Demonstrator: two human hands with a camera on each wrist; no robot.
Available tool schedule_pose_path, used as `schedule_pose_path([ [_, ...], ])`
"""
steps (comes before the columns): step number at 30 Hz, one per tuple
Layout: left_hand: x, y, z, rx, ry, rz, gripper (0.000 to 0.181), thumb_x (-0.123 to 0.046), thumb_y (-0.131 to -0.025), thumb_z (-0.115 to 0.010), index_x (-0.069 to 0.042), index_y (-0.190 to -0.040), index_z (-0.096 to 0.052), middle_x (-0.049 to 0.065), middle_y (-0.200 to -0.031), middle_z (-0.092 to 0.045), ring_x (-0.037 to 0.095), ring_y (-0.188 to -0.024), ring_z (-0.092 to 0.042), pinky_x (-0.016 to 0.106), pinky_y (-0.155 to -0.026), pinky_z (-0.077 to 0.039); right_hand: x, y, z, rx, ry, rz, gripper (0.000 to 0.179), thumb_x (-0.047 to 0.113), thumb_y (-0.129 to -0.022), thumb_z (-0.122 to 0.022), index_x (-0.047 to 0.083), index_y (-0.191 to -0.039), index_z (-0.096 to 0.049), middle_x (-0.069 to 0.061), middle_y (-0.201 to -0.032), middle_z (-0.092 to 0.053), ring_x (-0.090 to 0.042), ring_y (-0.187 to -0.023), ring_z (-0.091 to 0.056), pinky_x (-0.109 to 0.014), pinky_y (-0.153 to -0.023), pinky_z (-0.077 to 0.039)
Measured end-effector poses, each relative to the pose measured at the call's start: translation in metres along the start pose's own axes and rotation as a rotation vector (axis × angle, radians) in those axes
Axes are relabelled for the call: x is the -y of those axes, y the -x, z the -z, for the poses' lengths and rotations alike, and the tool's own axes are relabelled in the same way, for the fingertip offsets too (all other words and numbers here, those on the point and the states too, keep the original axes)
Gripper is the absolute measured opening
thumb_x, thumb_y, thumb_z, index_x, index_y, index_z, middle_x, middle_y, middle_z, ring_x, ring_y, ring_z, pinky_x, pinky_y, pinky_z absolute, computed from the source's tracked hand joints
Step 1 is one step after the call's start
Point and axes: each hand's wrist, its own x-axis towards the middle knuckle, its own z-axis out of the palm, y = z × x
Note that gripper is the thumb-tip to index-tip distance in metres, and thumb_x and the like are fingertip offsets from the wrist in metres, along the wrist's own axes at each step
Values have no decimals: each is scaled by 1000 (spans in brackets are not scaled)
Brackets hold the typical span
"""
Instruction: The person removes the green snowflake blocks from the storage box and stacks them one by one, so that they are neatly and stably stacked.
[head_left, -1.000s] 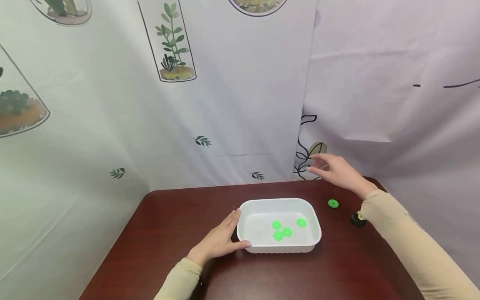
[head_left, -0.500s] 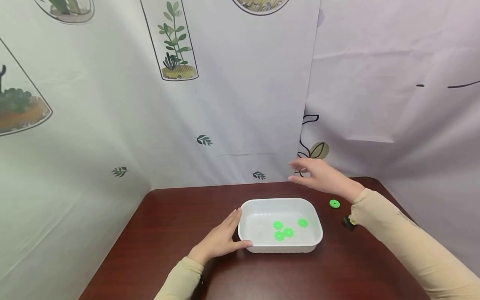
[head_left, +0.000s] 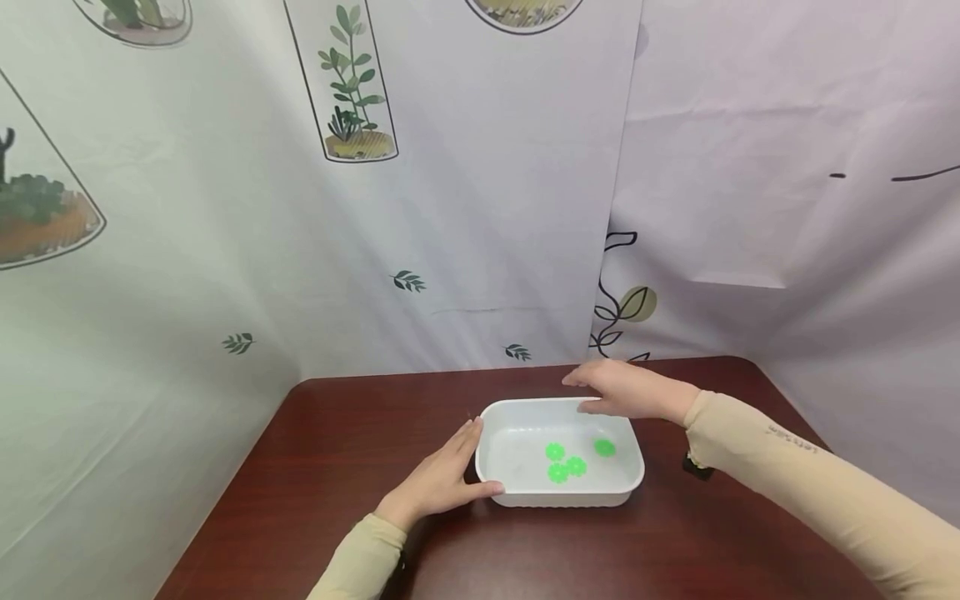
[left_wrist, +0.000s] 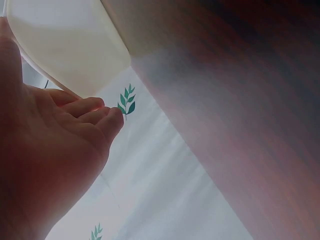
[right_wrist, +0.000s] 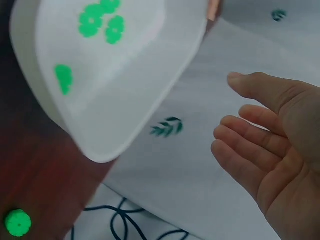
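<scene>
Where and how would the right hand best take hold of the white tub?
Probably by the right-end rim of the white tub, with the right hand coming in from the right. The tub sits upright, its open rim offers an edge to pinch, and the left hand braces the opposite end.
</scene>
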Motion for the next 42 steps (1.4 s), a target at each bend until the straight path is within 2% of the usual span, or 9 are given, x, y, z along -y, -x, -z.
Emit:
schedule_pose_path([
  [9, 0, 1, 1, 2, 1, 2, 109, -72, -86, -62, -3, -160, -23, 14, -164, -26, 26, -151, -24, 48, -112, -38, 6, -1, -23, 158, -19, -108, 45, 18, -89, -79, -1, -128, -66, -12, -126, -67, -29, -119, -62, -44, -98, -51],
  [17, 2, 0, 0, 11, -9, 4, 110, -74, -86, -61, -4, -160, -21, 12, -166, -23, 23, -152, -21, 45, -114, -35, 7, -1, -41, 249, 11, -143, 39, 15, -88, -80, 1, -122, -69, -10, -122, -69, -30, -116, -62, -45, -99, -49],
  [27, 1, 2, 1, 3, -1, -8, 109, -72, -86, -62, -3, -160, -22, 14, -165, -25, 25, -151, -24, 47, -113, -36, -1, 3, -63, 278, 78, -141, 28, 8, -87, -77, 3, -114, -72, -8, -112, -69, -29, -114, -60, -43, -98, -50],
  [31, 1, 2, 1, 5, 3, -11, 109, -72, -86, -62, -3, -160, -23, 16, -164, -26, 26, -151, -24, 47, -113, -37, -4, 2, -66, 300, 62, -195, 28, 10, -86, -79, 4, -112, -73, -10, -112, -67, -27, -110, -60, -43, -95, -52],
  [37, 1, 2, 2, -3, 14, -19, 109, -73, -86, -61, -2, -160, -23, 15, -164, -25, 26, -152, -23, 47, -113, -36, -9, 1, -69, 311, 48, -235, 27, 6, -82, -82, 5, -107, -73, -5, -105, -66, -18, -93, -57, -39, -87, -53],
  [42, 2, 1, 2, 5, 14, -12, 109, -74, -86, -61, -2, -160, -23, 15, -165, -24, 26, -152, -23, 47, -114, -36, -15, 2, -73, 301, 30, -256, 26, 4, -79, -83, 7, -103, -73, -4, -105, -64, -19, -92, -55, -41, -88, -53],
])
